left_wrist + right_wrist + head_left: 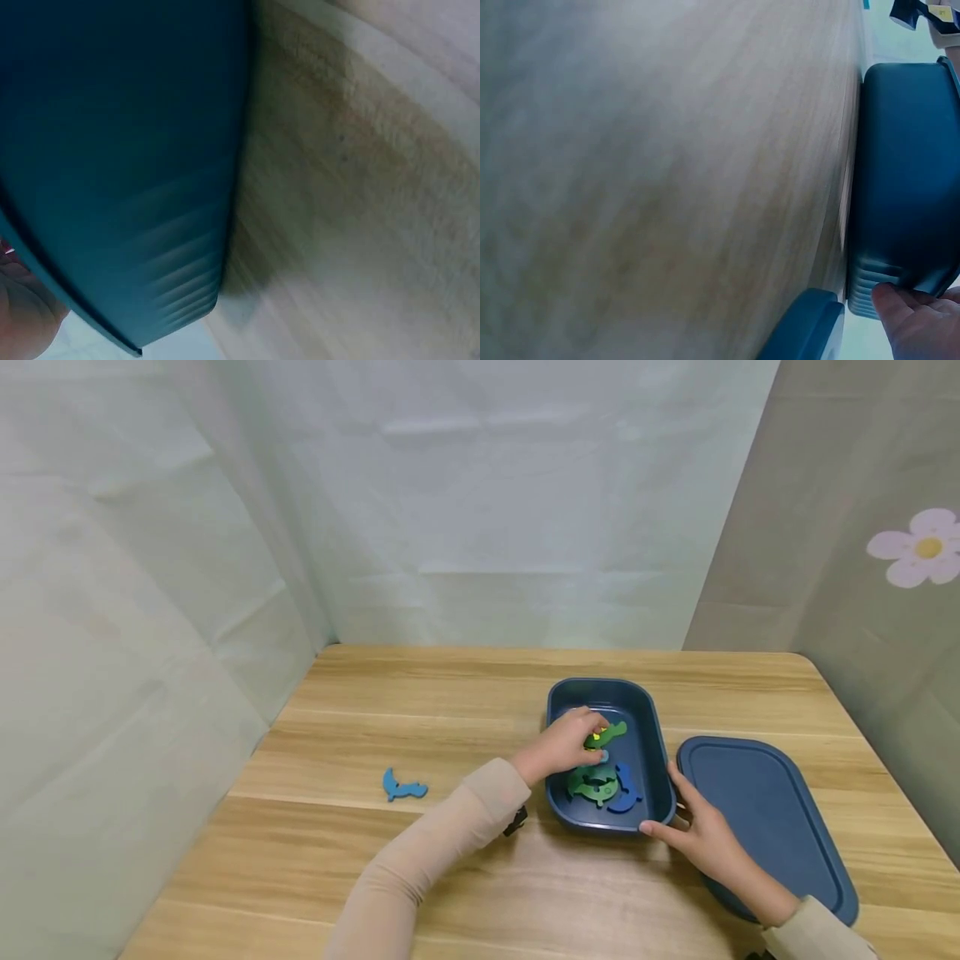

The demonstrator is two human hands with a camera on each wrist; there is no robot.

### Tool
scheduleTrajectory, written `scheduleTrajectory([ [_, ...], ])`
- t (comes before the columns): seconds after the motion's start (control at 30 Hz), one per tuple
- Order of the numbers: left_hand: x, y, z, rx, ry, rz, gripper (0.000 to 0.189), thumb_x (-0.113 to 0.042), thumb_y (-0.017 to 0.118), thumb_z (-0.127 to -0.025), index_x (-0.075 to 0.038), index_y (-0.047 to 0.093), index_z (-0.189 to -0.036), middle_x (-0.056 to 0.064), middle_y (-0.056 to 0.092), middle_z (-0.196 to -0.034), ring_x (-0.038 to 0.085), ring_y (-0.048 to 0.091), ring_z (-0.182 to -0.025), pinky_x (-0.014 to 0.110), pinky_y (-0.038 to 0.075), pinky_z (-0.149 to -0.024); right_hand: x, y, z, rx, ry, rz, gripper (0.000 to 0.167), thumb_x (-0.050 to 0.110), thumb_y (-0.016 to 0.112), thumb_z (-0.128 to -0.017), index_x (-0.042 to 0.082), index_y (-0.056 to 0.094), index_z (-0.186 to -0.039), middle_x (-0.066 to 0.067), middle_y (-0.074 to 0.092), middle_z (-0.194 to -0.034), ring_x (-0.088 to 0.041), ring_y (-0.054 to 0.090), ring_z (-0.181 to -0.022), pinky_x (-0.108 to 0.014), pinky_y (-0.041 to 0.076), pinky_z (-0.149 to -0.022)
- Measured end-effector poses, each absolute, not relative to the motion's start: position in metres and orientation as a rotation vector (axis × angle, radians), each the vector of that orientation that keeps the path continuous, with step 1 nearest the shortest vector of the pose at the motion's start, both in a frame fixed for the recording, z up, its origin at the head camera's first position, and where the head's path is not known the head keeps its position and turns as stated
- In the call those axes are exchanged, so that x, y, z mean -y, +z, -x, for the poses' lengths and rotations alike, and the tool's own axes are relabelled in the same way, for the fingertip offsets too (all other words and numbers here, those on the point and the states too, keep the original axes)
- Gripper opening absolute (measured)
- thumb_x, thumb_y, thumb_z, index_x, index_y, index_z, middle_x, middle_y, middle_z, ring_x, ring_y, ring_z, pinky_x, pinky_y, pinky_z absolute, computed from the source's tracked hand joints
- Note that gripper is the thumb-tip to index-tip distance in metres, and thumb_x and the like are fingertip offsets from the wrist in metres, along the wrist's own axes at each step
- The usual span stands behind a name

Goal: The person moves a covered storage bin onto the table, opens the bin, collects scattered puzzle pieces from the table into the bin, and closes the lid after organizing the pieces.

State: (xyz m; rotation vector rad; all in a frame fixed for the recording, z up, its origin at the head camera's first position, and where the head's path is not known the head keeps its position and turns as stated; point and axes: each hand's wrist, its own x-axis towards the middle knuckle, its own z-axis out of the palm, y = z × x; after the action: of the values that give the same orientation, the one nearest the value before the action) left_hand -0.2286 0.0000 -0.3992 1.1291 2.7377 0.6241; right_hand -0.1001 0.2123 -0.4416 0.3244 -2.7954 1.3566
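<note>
A dark blue box (662, 752) stands on the table, its top uncovered. My left hand (558, 745) reaches over its left rim and pinches a green animal-shaped piece (617, 732) between thumb and fingers, with a bit of yellow showing there. Under that hand lie several flat pieces, among them a light green piece (598, 792) and a blue piece (625, 789). My right hand (708, 839) grips the box at its near right corner, thumb on the near side and fingers along the right wall. In the right wrist view, that hand (922, 322) touches the box's ribbed wall (904, 172).
A dark blue lid (772, 810) lies flat right of the box, partly under my right forearm. On the wooden table (450, 693), to the left, sits a lone light blue animal-shaped piece (403, 786). Pale curtains (487, 510) hang behind and beside the table.
</note>
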Motion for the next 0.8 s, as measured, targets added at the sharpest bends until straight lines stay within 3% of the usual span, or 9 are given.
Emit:
scheduleTrajectory([
  [0.8,-0.017,-0.413,0.227,-2.703,0.586,-1.106,0.043,-0.024,0.070,-0.087,-0.005,0.059,-0.124,0.006,0.059,-0.110,0.011,0.055,-0.096,0.015,0.046,-0.083,-0.213,-0.444,0.101,2.791,1.359,-0.325,0.096,0.020,0.076,-0.080,-0.007,0.014,-0.148,-0.039,0.029,-0.143,-0.053,0.050,-0.115,-0.054,0.048,-0.088],
])
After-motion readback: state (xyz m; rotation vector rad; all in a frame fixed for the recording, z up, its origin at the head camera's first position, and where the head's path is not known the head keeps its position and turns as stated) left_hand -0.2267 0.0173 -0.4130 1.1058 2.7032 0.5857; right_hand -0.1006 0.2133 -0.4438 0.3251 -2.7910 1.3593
